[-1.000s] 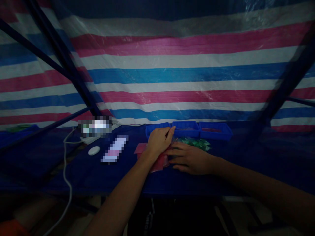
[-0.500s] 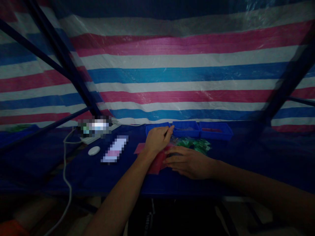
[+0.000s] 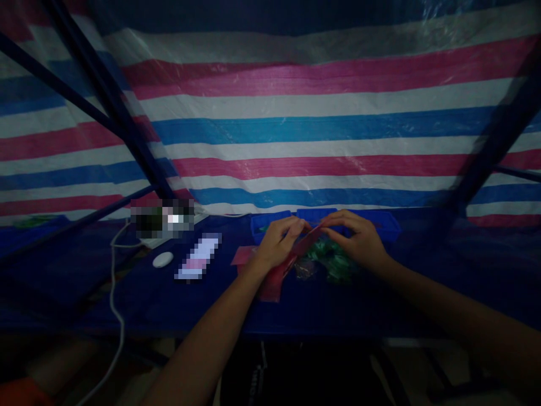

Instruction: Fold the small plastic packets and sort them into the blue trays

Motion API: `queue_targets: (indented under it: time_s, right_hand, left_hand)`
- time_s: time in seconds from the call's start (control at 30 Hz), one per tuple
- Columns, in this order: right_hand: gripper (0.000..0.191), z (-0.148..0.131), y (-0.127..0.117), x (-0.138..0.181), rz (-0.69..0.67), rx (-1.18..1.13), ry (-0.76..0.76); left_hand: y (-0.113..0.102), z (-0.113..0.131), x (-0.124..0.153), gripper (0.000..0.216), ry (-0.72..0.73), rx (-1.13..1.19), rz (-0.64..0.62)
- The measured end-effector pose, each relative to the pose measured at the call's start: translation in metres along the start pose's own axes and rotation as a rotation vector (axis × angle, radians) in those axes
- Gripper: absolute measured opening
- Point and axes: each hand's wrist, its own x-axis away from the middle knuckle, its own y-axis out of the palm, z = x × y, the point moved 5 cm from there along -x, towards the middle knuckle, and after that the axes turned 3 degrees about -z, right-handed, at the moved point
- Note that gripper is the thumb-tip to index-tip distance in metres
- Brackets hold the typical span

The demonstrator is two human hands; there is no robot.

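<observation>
A thin pink plastic bag (image 3: 307,241) is stretched slantwise between my two hands above the table. My left hand (image 3: 279,242) pinches its upper left edge, thumb and fingers together. On the other side, my right hand (image 3: 359,237) grips the top right corner between thumb and fingertips. More pink bags (image 3: 270,286) lie flat on the table under and beside my left wrist. Below the held bag rest a small clear packet (image 3: 306,269), its contents too dark to make out, and a heap of green packets (image 3: 336,262).
Three blue trays stand along the back: a left tray (image 3: 255,226), a middle tray (image 3: 315,213) and a right tray (image 3: 391,225). To the left lie a phone (image 3: 198,256), a white round object (image 3: 163,259) and a white cable (image 3: 113,293). Striped sheeting (image 3: 316,129) hangs behind.
My right hand has risen from the pink bags on the table to the bag's top corner. A pink bag is now lifted between both hands, uncovering the clear packet.
</observation>
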Motion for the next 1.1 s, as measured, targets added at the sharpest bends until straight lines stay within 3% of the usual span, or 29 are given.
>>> queue_targets:
  time_s: [0.17,0.33,0.4,0.53,0.73,0.9,1.1]
  right_hand:
    - [0.025,0.027,-0.004,0.002,0.122,-0.251,0.221]
    - [0.043,0.031,-0.002,0.003,0.211,-0.378,0.236]
    - [0.049,0.031,0.001,0.003,0.169,-0.409,0.248]
    - [0.040,0.036,0.007,0.003,0.059,-0.417,0.306]
    - [0.046,0.038,0.005,0.003,0.091,-0.414,0.323]
    - [0.047,0.031,0.007,0.004,0.018,-0.359,0.335]
    - [0.048,0.032,0.006,0.002,0.024,-0.378,0.313]
  left_hand:
    - [0.011,-0.007,-0.002,0.025,-0.061,0.030,-0.058]
    - [0.013,-0.020,-0.003,0.020,-0.091,-0.036,-0.021]
    - [0.012,-0.025,-0.003,0.022,-0.101,0.003,0.009]
    - [0.012,-0.033,-0.002,0.023,-0.129,0.075,0.034]
    - [0.016,-0.032,-0.002,0.024,-0.128,0.179,0.019]
    - [0.017,-0.033,-0.004,0.023,-0.110,0.200,0.034]
    - [0.017,-0.047,-0.006,0.028,-0.212,0.409,0.088]
